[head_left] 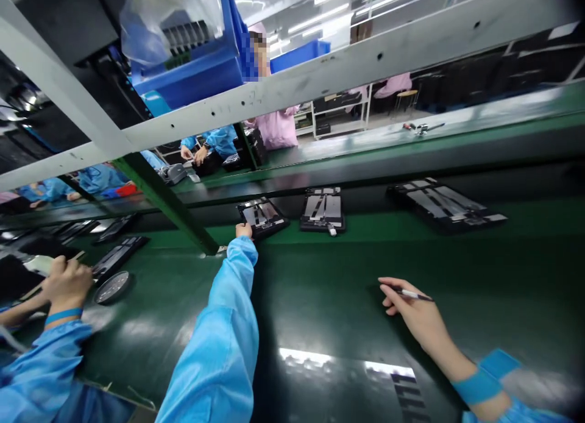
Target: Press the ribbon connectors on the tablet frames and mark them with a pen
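Nearest: blue smock left sleeve (pixel 214 350), arm run forward across the green conveyor bench (pixel 320 301). Left hand (pixel 244 230) is at the near corner of a black panel (pixel 262 219) with silver strips, fingers curled. Touching or just beside it; can't tell if it's gripping.

Right hand (pixel 414 310) is lower right, over bare belt, well apart from the panels. Fingers (pixel 388 287) pinched on a slim pen (pixel 414 295), dark tip pointing right. Blue wrist strap (pixel 475 386) below it.

Left edge: co-worker's hand (pixel 68 283) holds a thin stick, near a round dial-faced disc (pixel 112 287) and a dark panel (pixel 117 256).

Same belt, farther out: middle black panel (pixel 322 209), small white item at its edge, then right black panel (pixel 445 205), angled, both apart from the hands.

Far: steel crossbeam (pixel 292 88) with a blue plastic bin (pixel 187 63) above it. Beyond that, a second green line, a co-worker in a blue smock (pixel 219 139) and a person in a pink smock (pixel 274 127).
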`<action>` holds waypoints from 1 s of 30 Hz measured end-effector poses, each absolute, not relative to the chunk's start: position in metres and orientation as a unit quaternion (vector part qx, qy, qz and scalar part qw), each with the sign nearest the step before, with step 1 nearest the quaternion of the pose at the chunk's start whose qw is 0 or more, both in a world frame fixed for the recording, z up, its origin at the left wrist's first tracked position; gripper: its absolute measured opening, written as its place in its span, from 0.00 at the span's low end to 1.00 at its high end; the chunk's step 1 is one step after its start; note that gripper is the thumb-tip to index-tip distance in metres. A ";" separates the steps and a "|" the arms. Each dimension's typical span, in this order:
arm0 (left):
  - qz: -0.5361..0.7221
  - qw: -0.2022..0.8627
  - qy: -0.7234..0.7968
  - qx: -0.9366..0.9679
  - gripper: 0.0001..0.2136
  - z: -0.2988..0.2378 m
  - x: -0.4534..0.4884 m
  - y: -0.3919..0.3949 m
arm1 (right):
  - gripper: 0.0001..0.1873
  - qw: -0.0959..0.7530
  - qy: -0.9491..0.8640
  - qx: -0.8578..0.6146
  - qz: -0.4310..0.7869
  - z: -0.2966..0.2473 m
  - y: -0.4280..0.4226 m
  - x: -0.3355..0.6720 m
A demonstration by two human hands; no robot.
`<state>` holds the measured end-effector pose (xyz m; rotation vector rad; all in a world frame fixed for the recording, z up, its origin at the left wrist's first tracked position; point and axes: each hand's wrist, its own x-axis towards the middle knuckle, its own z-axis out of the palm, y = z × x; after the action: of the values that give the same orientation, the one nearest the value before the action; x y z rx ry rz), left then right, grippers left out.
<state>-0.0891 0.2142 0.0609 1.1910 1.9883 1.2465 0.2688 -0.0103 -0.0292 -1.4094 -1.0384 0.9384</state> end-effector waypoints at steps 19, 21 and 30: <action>0.347 0.541 0.527 0.556 0.22 0.014 0.006 -0.001 | 0.22 0.551 -0.451 -0.588 0.384 -0.017 -0.037 0.285; 0.320 0.538 0.519 0.583 0.19 0.017 0.000 -0.001 | 0.18 0.524 -0.484 -0.587 0.381 -0.018 -0.050 0.288; 0.217 0.355 0.448 0.791 0.22 0.016 -0.001 -0.025 | 0.19 0.509 -0.487 -0.612 0.360 -0.007 -0.059 0.294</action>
<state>-0.0008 -0.0249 0.0159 2.0443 1.1567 0.5606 0.2942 -0.0591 -0.0074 -1.4737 -1.1732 0.8676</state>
